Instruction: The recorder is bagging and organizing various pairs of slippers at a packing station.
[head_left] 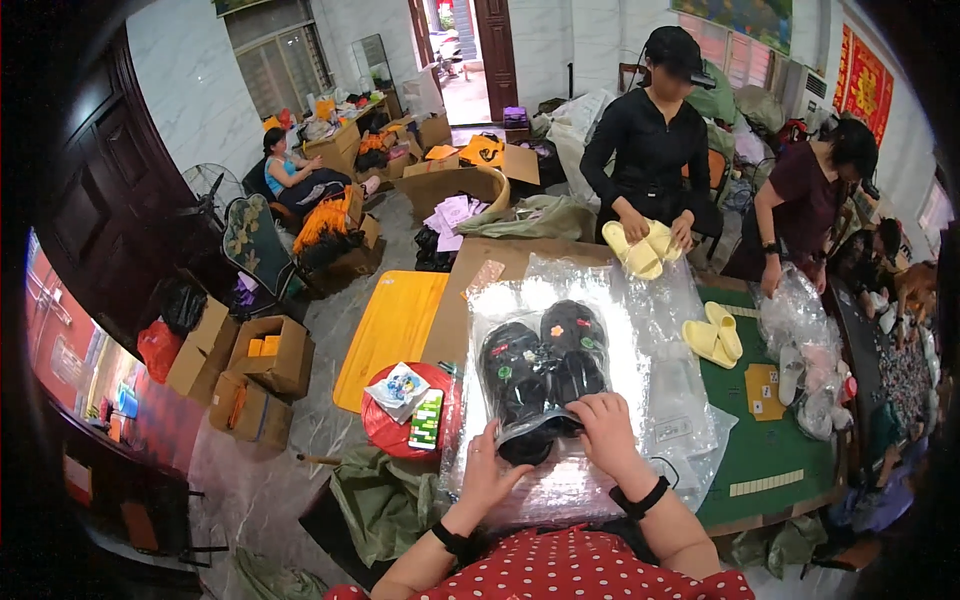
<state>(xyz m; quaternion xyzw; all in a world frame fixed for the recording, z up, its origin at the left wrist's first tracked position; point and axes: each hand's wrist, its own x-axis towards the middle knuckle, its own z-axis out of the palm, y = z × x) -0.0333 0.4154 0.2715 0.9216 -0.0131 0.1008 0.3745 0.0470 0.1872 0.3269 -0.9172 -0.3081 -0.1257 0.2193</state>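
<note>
Clock: directions are read from the black clogs, with 12 pointing away from the wearer.
Black clogs: a pair (545,352) with rounded toes toward 12, trimmed with small flower and round charms, inside a clear plastic bag (590,345). They lie on clear plastic sheeting (645,400) spread over the bench.
Left hand: the left hand (488,470) is at 7 o'clock, thumb set wide from the fingers, touching the bag's near left side.
Right hand: the right hand (606,425) is at 4 to 5 o'clock, bent fingers over the bag's near right edge; with the thumb hidden, I cannot tell how firmly it grips.
Wearer: a red polka-dot garment (580,565) at 6 o'clock, and a black band on each wrist.
Stool: between 8 and 9 o'clock, a round red stool (380,430) bears a phone (427,420) and a white-and-blue packet (399,388).
Board: a yellow wooden board (392,325) at 9 o'clock.
Yellow slippers: one pair (712,338) sits on the green bench top (790,450) at 3 o'clock.
Co-workers: at 1 o'clock, a person in black (655,145) holds more pale yellow slippers (642,248); at 2 o'clock, a person in dark red (812,195) bends over clear bags (805,325).
</note>
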